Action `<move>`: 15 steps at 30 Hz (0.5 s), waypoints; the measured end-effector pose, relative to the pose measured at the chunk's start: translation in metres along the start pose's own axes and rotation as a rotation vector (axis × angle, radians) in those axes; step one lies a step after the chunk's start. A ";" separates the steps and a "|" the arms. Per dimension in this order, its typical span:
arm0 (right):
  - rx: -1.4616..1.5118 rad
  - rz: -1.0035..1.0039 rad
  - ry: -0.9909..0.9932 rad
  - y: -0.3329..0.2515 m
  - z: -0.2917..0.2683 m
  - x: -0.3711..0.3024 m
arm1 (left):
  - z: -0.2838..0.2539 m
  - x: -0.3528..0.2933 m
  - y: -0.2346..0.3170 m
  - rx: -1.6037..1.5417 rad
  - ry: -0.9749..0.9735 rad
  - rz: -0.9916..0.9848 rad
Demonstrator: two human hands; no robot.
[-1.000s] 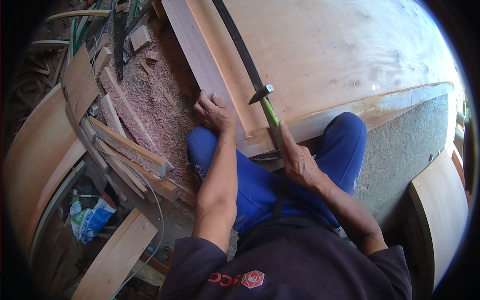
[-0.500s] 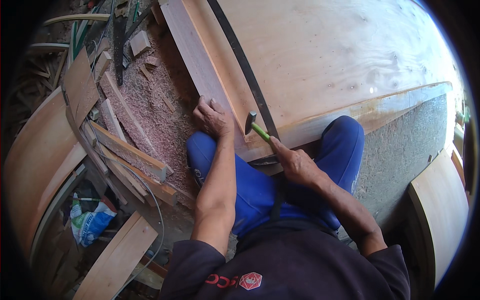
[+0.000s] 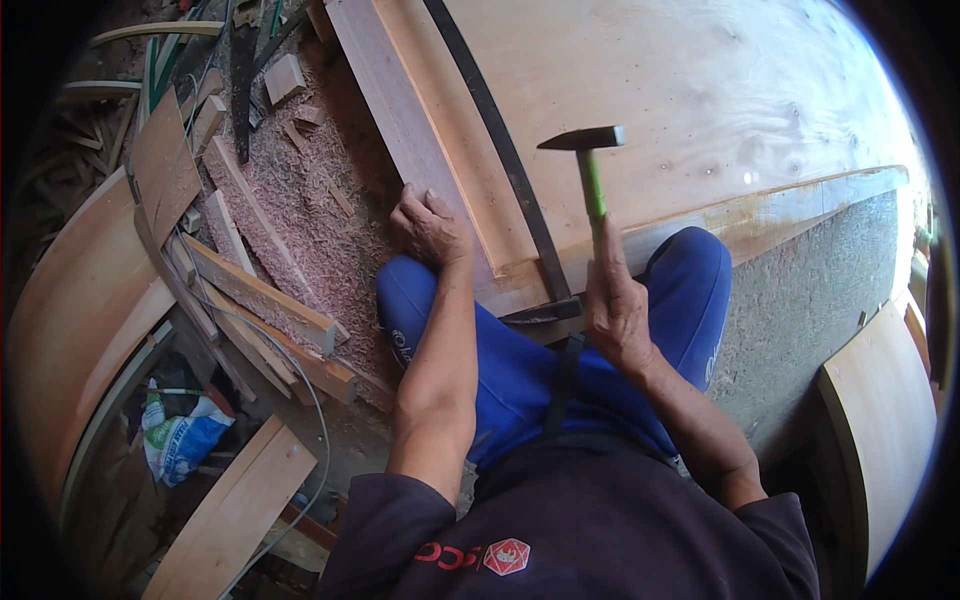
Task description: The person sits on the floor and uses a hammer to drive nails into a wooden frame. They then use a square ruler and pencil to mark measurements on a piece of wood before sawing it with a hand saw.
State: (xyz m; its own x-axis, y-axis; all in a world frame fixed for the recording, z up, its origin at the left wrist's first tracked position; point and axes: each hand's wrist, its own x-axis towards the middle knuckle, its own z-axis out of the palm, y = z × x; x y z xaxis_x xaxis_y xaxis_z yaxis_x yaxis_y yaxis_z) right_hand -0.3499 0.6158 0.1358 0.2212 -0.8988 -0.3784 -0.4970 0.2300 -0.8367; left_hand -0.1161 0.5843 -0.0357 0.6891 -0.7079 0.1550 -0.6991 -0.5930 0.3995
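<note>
In my right hand is a hammer with a dark steel head and a green handle. Its head is raised over a wide plywood panel, apart from the wood. My left hand is closed on the edge of a pale wooden rail that runs along the panel's left side, near my knee. A black metal bar clamp lies across the panel just right of that rail, its end between my knees. Along the panel's near side runs another wooden rail.
To the left, pinkish wood shavings cover the ground among several offcuts. A curved wooden panel, a grey cable and a blue-and-white bag are farther left. Another curved panel stands at the right.
The hammer has risen from beside the left rail, up and to the right, and its head has turned. My left hand keeps its place on the rail.
</note>
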 end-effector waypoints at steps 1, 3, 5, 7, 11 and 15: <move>-0.063 -0.019 -0.103 0.020 0.011 -0.009 | 0.000 0.000 0.005 0.000 0.002 0.005; -0.241 0.057 -0.486 0.041 0.013 -0.008 | -0.002 -0.006 0.000 -0.047 -0.012 -0.007; -0.250 -0.019 -0.382 0.033 0.008 0.002 | 0.000 0.000 0.000 -0.044 0.009 -0.008; -0.061 -0.003 -0.121 0.012 0.003 0.005 | 0.001 0.001 0.001 0.008 0.019 0.009; -0.174 0.005 -0.311 0.037 0.017 -0.015 | 0.007 0.001 0.006 -0.027 0.022 0.009; -0.147 -0.002 -0.278 0.030 0.007 0.001 | 0.005 0.000 -0.004 0.003 0.062 0.045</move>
State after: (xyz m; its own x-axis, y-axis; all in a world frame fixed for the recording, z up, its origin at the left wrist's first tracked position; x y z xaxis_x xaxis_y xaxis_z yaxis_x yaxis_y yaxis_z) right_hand -0.3586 0.6249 0.1073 0.4330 -0.7581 -0.4875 -0.6076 0.1540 -0.7792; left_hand -0.1139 0.5848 -0.0419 0.6674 -0.7087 0.2288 -0.7302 -0.5624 0.3880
